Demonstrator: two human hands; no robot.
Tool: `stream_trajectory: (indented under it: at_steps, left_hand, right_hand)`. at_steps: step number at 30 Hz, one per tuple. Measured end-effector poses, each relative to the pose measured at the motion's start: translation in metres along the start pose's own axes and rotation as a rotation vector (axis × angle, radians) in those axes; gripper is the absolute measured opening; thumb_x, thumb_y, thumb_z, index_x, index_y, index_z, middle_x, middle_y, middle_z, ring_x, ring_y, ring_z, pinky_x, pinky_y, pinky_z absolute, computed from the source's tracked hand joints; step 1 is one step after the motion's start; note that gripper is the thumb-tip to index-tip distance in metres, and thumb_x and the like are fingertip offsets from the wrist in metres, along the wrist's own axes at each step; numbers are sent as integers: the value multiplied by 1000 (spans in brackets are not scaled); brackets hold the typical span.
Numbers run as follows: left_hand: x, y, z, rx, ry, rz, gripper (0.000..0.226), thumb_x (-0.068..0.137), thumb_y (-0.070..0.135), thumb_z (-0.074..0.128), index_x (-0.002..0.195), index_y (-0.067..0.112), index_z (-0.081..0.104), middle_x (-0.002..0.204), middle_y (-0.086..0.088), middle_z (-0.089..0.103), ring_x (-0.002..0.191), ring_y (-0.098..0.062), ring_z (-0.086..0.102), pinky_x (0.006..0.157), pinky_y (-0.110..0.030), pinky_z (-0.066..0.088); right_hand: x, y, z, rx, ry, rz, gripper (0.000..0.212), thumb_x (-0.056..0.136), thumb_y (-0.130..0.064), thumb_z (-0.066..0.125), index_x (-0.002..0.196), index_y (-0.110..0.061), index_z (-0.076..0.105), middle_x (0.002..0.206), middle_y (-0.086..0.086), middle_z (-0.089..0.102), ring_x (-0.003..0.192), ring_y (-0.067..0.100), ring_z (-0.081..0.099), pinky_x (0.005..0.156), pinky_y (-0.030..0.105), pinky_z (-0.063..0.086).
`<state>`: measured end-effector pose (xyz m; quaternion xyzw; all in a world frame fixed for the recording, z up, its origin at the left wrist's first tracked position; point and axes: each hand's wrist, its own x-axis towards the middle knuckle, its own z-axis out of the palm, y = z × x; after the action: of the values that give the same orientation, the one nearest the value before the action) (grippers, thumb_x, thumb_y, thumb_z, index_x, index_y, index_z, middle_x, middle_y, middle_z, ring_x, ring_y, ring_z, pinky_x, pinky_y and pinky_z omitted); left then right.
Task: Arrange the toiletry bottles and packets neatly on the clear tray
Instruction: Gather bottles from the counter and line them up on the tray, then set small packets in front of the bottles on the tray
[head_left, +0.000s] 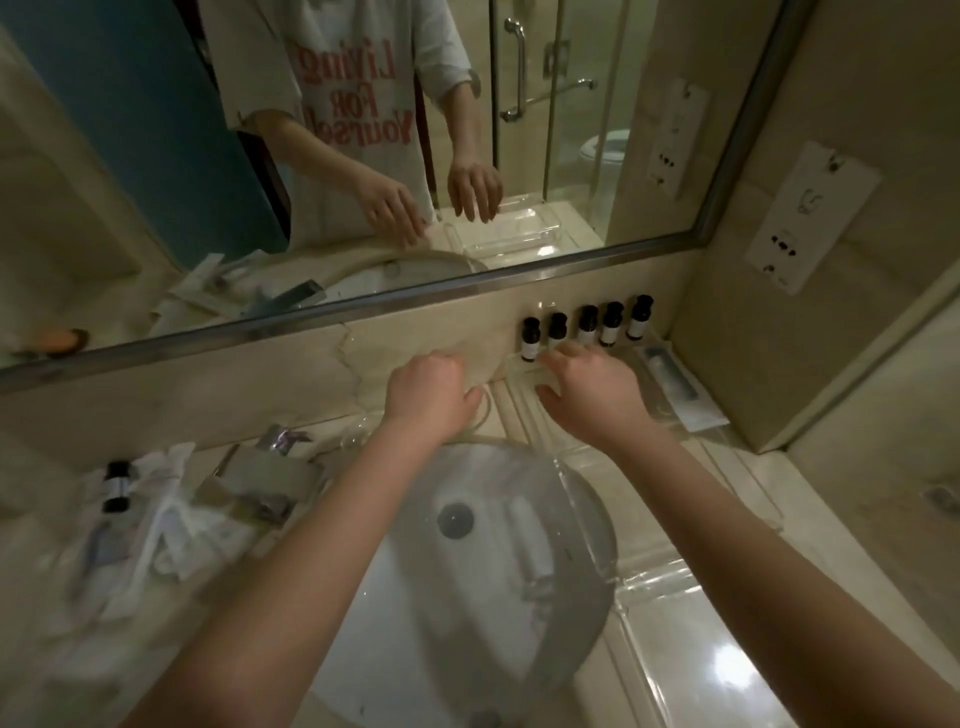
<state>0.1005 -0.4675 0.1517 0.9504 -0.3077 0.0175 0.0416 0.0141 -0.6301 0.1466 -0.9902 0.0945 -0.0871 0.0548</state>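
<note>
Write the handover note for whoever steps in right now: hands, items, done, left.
Left hand: empty, resting at the backsplash.
Right hand: open, reaching over the clear tray, holding nothing visible.
Done: five bottles stand in a row at the wall; a sealed packet lies to their right.
Left: one bottle and a pile of packets left of the sink.

Beside the glossy white ceramic sink (405, 582), the polished marble-like counter (675, 649) carries a clear glossy plastic tray (582, 499), dark glossy bottles (587, 325) with matt pale labels, and crinkled translucent plastic packets (156, 519), below a brushed-metal mirror frame (363, 304).
</note>
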Motion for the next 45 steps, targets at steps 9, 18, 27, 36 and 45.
stream_trajectory:
  at_steps: [9,18,27,36,45]
  left_hand:
    - [-100,-69,-16,-50,16,-108,35,86,39,53,104,10,60,109,-14,63,101,-33,59,79,-37,46]
    - [-211,-178,-3,-126,-18,-330,35,88,36,52,114,13,59,114,-12,61,105,-31,58,83,-37,48]
    - [-312,-281,30,-175,-187,-616,43,88,39,55,121,11,58,120,-12,61,108,-31,57,88,-39,49]
    - [-371,-300,69,-218,-371,-607,36,82,38,63,111,16,60,114,-5,55,102,-21,51,88,-33,45]
    - [-406,-283,90,-225,-576,-614,30,78,38,67,100,18,59,107,-2,60,97,-20,59,78,-31,47]
  right_hand:
    - [-49,-97,0,54,-42,-79,35,90,-35,51,121,-22,57,118,1,62,106,23,57,78,34,50]
    - [-74,-229,33,123,-159,-272,38,91,-36,50,125,-21,55,120,2,60,109,26,56,79,34,47]
    - [-98,-336,93,144,-390,-430,36,91,-34,49,124,-20,54,118,4,59,106,25,57,83,35,50]
    - [-123,-376,155,-80,-666,-729,64,87,-17,56,145,-21,30,149,9,32,137,30,30,101,41,37]
    - [-119,-398,181,-257,-592,-862,61,84,-38,62,138,-20,40,138,10,37,123,29,37,99,39,35]
